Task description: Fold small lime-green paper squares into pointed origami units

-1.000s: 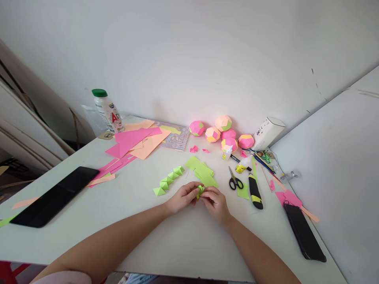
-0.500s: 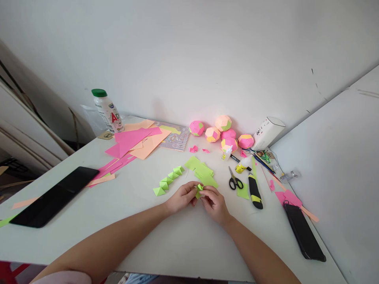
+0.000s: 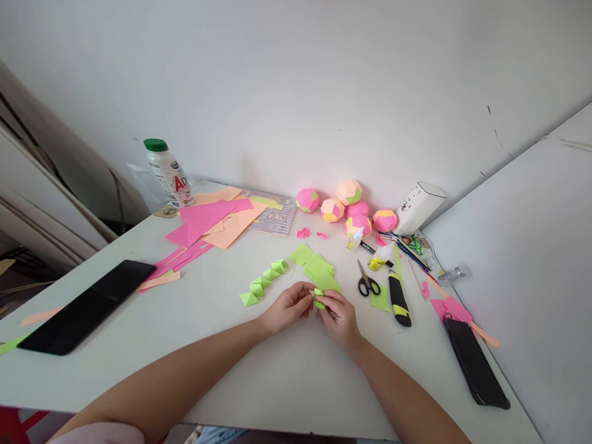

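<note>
A small folded green paper piece (image 3: 319, 298) is pinched between my left hand (image 3: 287, 308) and my right hand (image 3: 340, 317), just above the white table (image 3: 259, 376). Both hands have their fingers closed on it. To the left of my hands lies a row of folded green paper units (image 3: 263, 282). Behind my hands rests a small stack of flat green paper squares (image 3: 317, 268).
Scissors (image 3: 367, 280), a black-yellow cutter (image 3: 398, 300) and glue bottles (image 3: 381, 256) lie to the right. Paper balls (image 3: 348, 208) sit by the wall. Pink and orange sheets (image 3: 213, 223), a bottle (image 3: 169, 174), a tablet (image 3: 86, 305) and a phone (image 3: 476, 369) are around.
My fingers have shifted slightly on the green piece, which now sits a little further right between the fingertips. Nothing else has moved.
</note>
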Demonstrator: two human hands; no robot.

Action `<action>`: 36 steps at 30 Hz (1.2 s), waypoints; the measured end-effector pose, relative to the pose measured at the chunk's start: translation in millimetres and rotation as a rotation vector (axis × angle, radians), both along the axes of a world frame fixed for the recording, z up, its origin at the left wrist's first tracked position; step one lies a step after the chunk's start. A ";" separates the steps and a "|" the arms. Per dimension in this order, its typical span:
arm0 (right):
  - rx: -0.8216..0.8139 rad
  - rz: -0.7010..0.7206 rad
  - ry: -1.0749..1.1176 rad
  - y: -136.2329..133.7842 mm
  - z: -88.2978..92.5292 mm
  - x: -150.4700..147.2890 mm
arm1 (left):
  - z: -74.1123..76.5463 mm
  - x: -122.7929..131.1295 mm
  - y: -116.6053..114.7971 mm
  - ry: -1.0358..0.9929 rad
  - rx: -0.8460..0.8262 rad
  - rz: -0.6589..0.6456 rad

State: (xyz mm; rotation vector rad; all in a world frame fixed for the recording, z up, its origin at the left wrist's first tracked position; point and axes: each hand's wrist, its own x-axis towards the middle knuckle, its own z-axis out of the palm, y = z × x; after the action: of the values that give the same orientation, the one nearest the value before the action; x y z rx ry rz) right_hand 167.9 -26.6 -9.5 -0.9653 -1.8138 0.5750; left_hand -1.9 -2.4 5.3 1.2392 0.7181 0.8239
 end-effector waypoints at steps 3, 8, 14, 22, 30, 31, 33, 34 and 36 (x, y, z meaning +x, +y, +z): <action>0.051 -0.014 -0.057 -0.1 0.9 -0.9 | 1.8 -0.3 0.0 -0.003 0.015 -0.001; 0.137 0.024 -0.238 0.3 2.4 -0.4 | 2.6 -1.5 1.2 -0.025 -0.007 0.008; 0.163 0.052 -0.265 1.0 1.0 0.9 | -1.4 -0.3 2.4 -0.009 -0.008 0.008; 0.127 0.096 -0.204 1.9 2.1 0.7 | -2.5 -2.2 2.1 -0.027 -0.020 -0.010; 0.154 0.106 -0.199 2.8 2.0 0.5 | -6.8 -2.3 2.7 -0.018 0.011 -0.050; 0.158 0.101 -0.193 2.6 2.2 0.4 | -7.6 -2.4 2.9 -0.019 0.006 -0.049; 0.168 0.085 -0.171 2.1 3.5 -0.2 | -8.4 -2.9 3.3 -0.025 -0.003 -0.046; 0.173 0.075 -0.154 1.8 4.5 -0.6 | -8.3 -3.1 3.4 -0.028 -0.008 -0.044; 0.175 0.052 -0.117 1.2 6.6 -1.5 | -6.8 -3.7 3.4 -0.028 -0.021 -0.042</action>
State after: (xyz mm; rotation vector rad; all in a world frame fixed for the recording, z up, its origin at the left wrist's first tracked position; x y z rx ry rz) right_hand 166.4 -25.4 -2.9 -0.8499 -1.9630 0.3901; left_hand -5.6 1.0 -1.5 1.2177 0.6748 0.7961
